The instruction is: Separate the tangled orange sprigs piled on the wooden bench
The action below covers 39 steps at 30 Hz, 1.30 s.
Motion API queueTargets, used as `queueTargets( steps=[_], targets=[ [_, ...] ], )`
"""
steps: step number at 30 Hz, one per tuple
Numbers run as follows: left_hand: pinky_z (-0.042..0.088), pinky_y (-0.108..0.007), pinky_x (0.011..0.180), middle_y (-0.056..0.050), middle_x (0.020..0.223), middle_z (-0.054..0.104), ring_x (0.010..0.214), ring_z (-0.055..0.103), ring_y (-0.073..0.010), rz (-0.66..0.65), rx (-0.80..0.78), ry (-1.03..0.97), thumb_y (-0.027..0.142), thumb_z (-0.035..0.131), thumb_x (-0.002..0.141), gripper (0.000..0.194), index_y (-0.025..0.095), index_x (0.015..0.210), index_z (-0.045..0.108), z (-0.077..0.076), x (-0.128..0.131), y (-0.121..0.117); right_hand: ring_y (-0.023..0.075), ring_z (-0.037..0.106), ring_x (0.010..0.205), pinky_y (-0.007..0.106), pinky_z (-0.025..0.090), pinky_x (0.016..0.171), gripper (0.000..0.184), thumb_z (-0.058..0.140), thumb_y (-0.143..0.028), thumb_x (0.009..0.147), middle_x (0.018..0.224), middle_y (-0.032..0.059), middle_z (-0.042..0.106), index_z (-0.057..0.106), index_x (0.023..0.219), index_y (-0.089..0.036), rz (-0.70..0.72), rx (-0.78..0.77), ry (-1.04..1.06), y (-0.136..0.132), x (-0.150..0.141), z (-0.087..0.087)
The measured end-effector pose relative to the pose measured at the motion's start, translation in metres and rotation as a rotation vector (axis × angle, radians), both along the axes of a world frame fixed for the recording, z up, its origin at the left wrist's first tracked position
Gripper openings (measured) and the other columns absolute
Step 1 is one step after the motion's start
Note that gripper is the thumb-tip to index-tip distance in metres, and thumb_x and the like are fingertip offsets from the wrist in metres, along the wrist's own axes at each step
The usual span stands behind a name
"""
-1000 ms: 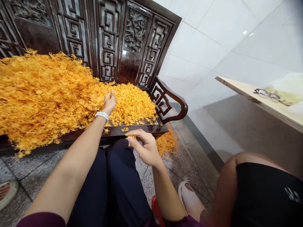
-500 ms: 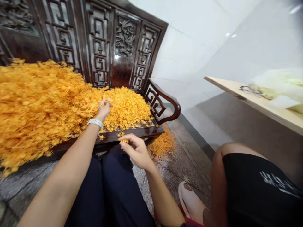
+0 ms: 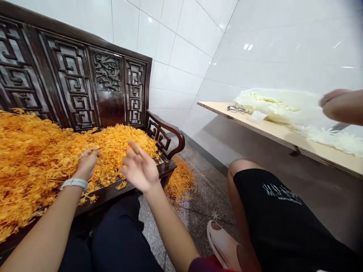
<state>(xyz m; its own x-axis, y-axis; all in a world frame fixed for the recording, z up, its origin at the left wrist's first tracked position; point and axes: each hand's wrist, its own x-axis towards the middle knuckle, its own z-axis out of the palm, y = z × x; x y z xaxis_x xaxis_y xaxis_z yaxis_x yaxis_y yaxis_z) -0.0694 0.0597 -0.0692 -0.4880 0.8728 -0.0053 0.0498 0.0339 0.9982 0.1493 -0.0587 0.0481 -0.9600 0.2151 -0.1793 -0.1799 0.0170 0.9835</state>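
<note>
Two bare hands, one heap-laden bench.

Item: right hand [image 3: 141, 170], above the right part of the front edge. Changed from half a second ago, when thumb and forefinger pinched a small orange piece; now fingers spread, palm bare as far as the blur shows. Reading: piece probably let go, one unit likely finished, hand free.

Item: left hand [image 3: 86, 162], white-banded watch [image 3: 74, 183] at the wrist. Fingers curled, pinching a thin orange stem [image 3: 91, 148], as before; held over the meeting line of two heaps.

Item: dark, carved, lacquered wooden bench [image 3: 104, 196]. Left end: large tangled heap of long-stemmed orange sprigs [image 3: 31, 151], overhanging the front edge. Toward the right end, short of the scrolled armrest [image 3: 181, 139]: lower heap of short orange heads [image 3: 112, 151]. A few loose pieces lie along the front edge.

Item: loose pile of bare orange stems [image 3: 180, 181], on the speckled floor, below the bench's right front corner.
</note>
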Motion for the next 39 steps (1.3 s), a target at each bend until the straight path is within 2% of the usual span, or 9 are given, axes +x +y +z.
queueTargets(
  steps=[4,8,12,17,22,27,32,36,39],
  targets=[
    [0.046,-0.033,0.079,0.0,0.075,0.067,0.082,0.063,-0.0239,-0.061,0.046,0.032,0.035,0.064,0.075,0.019,0.023,0.088,0.07,0.004,0.01,-0.003,0.0156,0.057,0.059,0.026,0.048,0.049,0.028,0.063,-0.012,0.087,0.09,0.0106,0.079,0.077,0.112,-0.009,-0.145,1.066,-0.729,-0.001,-0.017,-0.015],
    [0.047,-0.032,0.081,-0.004,0.078,0.068,0.086,0.064,-0.0243,-0.217,0.059,0.064,0.034,0.066,0.071,0.017,0.021,0.082,0.069,0.004,0.021,-0.006,0.0121,0.041,0.056,0.024,0.041,0.051,0.015,0.063,-0.011,0.082,0.068,0.0023,0.062,0.074,0.091,-0.015,-0.173,1.533,-1.053,-0.022,-0.02,-0.048],
    [0.048,-0.031,0.077,-0.009,0.092,0.073,0.093,0.067,-0.0248,-0.382,0.027,0.007,0.03,0.067,0.068,0.023,0.018,0.086,0.073,0.009,0.031,-0.011,0.0096,0.036,0.055,0.022,0.034,0.052,0.007,0.065,-0.014,0.079,0.066,-0.0017,0.052,0.067,0.085,-0.016,-0.19,1.529,-1.187,-0.023,-0.016,-0.081],
    [0.047,-0.028,0.068,-0.011,0.095,0.073,0.092,0.068,-0.0224,-0.486,0.034,-0.073,0.033,0.066,0.071,0.026,0.017,0.089,0.075,0.026,0.036,-0.019,0.009,0.041,0.055,0.022,0.036,0.053,0.021,0.068,-0.023,0.075,0.072,-0.0039,0.055,0.058,0.094,-0.02,-0.2,1.455,-1.484,-0.013,0.0,-0.103],
    [0.048,-0.029,0.069,-0.01,0.091,0.072,0.085,0.066,-0.0211,-0.529,0.037,-0.15,0.03,0.072,0.069,0.021,0.016,0.084,0.074,0.032,0.039,-0.022,0.0097,0.055,0.066,0.022,0.043,0.059,0.045,0.08,-0.035,0.074,0.093,-0.002,0.062,0.058,0.112,-0.024,-0.24,1.448,-1.885,0.002,0.011,-0.104],
    [0.049,-0.03,0.071,-0.009,0.089,0.071,0.085,0.065,-0.0211,-0.592,0.023,-0.172,0.029,0.075,0.069,0.017,0.016,0.08,0.072,0.032,0.046,-0.024,0.0122,0.058,0.083,0.023,0.046,0.065,0.06,0.084,-0.048,0.076,0.114,0.0033,0.06,0.061,0.127,-0.026,-0.17,1.615,-2.293,0.02,0.015,-0.096],
    [0.051,-0.037,0.088,-0.009,0.084,0.07,0.086,0.063,-0.0234,-0.675,0.136,-0.061,0.036,0.074,0.079,0.022,0.018,0.067,0.07,0.033,0.05,-0.026,0.0124,0.052,0.073,0.025,0.042,0.065,0.036,0.075,-0.05,0.085,0.089,0.0008,0.063,0.07,0.102,-0.019,-0.178,1.956,-2.33,0.027,0.015,-0.096],
    [0.049,-0.035,0.087,-0.007,0.079,0.068,0.083,0.061,-0.0213,-0.625,0.099,-0.027,0.033,0.078,0.077,0.022,0.018,0.065,0.068,0.031,0.055,-0.027,0.0124,0.046,0.062,0.026,0.038,0.061,0.033,0.064,-0.052,0.094,0.07,-0.0038,0.051,0.06,0.085,-0.02,-0.19,1.939,-2.413,0.02,0.008,-0.103],
    [0.046,-0.032,0.074,-0.005,0.072,0.064,0.072,0.056,-0.019,-0.529,0.064,-0.033,0.026,0.078,0.071,0.018,0.018,0.063,0.064,0.026,0.069,-0.027,0.0138,0.046,0.066,0.028,0.038,0.065,0.031,0.057,-0.044,0.101,0.072,-0.0029,0.049,0.053,0.08,-0.021,-0.254,1.879,-2.688,0.009,-0.003,-0.108]
  ],
)
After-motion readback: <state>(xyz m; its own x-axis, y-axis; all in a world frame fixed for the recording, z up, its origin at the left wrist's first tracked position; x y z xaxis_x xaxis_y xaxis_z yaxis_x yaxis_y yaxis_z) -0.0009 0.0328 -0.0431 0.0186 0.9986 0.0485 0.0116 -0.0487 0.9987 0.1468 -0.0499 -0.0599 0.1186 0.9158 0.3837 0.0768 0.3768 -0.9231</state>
